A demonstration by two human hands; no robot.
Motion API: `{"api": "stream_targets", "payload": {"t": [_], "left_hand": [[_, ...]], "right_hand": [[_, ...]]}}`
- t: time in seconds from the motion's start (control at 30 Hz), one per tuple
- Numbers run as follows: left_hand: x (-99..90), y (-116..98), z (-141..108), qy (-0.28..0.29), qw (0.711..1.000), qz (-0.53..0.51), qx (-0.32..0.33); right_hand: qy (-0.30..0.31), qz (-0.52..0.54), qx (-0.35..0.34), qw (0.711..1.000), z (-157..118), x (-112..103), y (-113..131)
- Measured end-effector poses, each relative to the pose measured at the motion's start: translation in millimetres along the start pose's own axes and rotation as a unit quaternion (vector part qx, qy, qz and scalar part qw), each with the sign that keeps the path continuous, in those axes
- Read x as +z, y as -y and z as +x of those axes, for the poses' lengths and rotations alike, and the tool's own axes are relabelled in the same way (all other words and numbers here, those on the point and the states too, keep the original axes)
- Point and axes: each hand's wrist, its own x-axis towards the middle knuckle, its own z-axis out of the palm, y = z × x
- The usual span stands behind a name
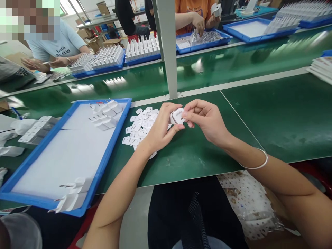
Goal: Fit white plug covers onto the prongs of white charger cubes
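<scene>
Over the green workbench, my left hand is closed around a small white charger with a rounded square face, and print shows on that face. My right hand has its thumb and forefinger closed at the charger's right edge, with the thumb on the printed face. Whether a separate plate is between those fingers is hidden. Just left of and partly behind my left hand lies a loose pile of flat white printed plates.
A blue-rimmed tray at left holds white plug chargers at its far end and more chargers near its front corner. A white post rises ahead. Across the bench, co-workers handle parts beside blue trays and charger rows.
</scene>
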Motion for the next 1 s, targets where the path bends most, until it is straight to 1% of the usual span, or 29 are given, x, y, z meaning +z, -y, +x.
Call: {"api": "stream_targets", "payload": {"t": [0.23, 0.4, 0.7, 0.83, 1.0], "left_hand": [[1.0, 0.7, 0.0, 0.001, 1.0, 0.024, 0.007], [0.5, 0.6, -0.5, 0.001, 0.999, 0.04, 0.01], [-0.2, -2.6, -1.0, 0.019, 1.0, 0.023, -0.001], [0.2, -4.2, -1.0, 0.03, 0.999, 0.016, -0.006], [2.4, -3.8, -1.9, 0.031, 0.999, 0.017, -0.013]], "right_hand": [[-0.005, -0.027, 0.007, 1.0, 0.4, -0.8, -1.4], [-0.023, -0.017, 0.021, 0.999, -0.7, -1.0, -0.4], [-0.009, -0.02, 0.039, 0.999, -0.8, -1.0, -0.8], [0.0, -0.03, 0.029, 0.999, -0.4, -2.4, -1.3], [-0.006, -0.047, -0.008, 0.999, -0.8, -3.2, -1.3]]}}
